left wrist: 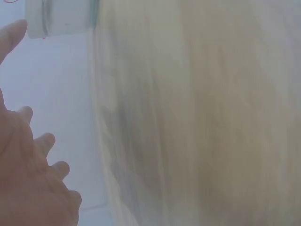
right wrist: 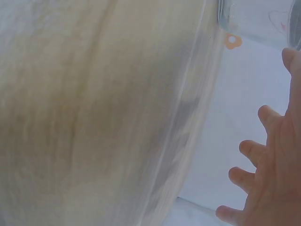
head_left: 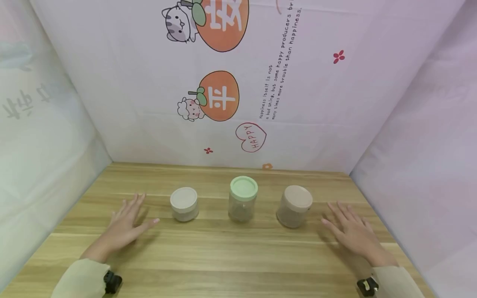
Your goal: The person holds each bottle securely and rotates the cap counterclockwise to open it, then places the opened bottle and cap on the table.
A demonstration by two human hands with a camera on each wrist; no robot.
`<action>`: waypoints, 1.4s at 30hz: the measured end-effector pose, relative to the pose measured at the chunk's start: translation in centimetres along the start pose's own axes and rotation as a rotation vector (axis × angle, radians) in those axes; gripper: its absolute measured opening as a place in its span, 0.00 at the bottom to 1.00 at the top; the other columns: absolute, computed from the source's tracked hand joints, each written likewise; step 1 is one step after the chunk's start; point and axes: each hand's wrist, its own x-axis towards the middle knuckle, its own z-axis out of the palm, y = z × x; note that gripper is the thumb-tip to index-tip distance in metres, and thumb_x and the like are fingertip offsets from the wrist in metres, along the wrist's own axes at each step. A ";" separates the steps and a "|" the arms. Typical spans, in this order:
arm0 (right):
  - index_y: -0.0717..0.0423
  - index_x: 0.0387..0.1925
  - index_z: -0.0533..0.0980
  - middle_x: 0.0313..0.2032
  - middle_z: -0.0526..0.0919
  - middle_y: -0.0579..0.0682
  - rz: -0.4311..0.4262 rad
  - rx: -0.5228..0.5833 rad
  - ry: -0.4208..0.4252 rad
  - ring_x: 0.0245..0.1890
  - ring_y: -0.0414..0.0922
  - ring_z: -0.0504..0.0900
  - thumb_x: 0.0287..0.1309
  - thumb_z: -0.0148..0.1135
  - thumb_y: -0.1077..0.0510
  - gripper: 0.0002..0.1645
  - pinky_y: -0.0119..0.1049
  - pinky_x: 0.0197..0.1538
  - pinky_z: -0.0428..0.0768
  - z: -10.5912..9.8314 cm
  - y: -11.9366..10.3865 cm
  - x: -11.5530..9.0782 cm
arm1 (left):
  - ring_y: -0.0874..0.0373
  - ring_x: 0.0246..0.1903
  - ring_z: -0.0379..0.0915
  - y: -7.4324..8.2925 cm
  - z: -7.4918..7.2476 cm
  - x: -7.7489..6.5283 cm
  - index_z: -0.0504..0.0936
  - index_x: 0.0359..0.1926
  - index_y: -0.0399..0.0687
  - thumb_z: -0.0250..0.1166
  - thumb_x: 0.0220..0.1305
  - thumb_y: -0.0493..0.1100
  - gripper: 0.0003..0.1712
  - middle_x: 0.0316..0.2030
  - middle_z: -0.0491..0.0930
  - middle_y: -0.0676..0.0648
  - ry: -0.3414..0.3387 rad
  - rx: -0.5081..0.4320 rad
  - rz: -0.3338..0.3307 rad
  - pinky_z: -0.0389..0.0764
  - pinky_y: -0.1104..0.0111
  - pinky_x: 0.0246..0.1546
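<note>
Three clear jars with coloured lids stand upright in a row across the table in the head view. On the left is a short jar with a white lid (head_left: 184, 203); in the middle, a taller jar with a green lid (head_left: 243, 198); on the right, a jar with a beige lid (head_left: 295, 206). My left hand (head_left: 124, 225), fingers spread, is left of the white-lidded jar and apart from it. To the right of the beige-lidded jar is my right hand (head_left: 352, 231), its fingers also spread and holding nothing. Both wrist views show part of the nearest jar.
The wooden table (head_left: 208, 260) is bounded by a printed white cloth (head_left: 156, 124) at the back and pale cloth on both sides. Each wrist carries a small black device, the left one (head_left: 112, 282) and the right one (head_left: 367, 286), beside light sleeves.
</note>
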 end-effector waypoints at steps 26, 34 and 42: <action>0.49 0.79 0.52 0.76 0.50 0.65 -0.082 0.181 0.064 0.71 0.71 0.51 0.76 0.47 0.41 0.38 0.81 0.58 0.47 -1.3 -1.3 1.4 | 0.21 0.69 0.42 1.6 1.5 1.0 0.33 0.80 0.54 0.75 0.53 0.62 0.71 0.76 0.41 0.31 -0.020 -0.272 -0.083 0.53 0.27 0.59; 0.52 0.77 0.57 0.74 0.55 0.67 -0.146 0.175 0.127 0.69 0.72 0.55 0.77 0.48 0.45 0.35 0.79 0.58 0.52 -1.7 -2.5 2.4 | 0.29 0.70 0.51 2.8 2.4 1.7 0.41 0.79 0.42 0.76 0.54 0.60 0.67 0.74 0.50 0.27 -0.050 -0.372 -0.101 0.60 0.38 0.64; 0.54 0.75 0.61 0.73 0.58 0.65 -0.220 0.173 0.168 0.68 0.71 0.58 0.76 0.51 0.47 0.33 0.77 0.60 0.54 -2.2 -4.2 3.2 | 0.31 0.72 0.48 3.7 3.6 2.7 0.43 0.78 0.36 0.78 0.54 0.54 0.66 0.75 0.47 0.29 -0.076 -0.514 -0.090 0.58 0.43 0.67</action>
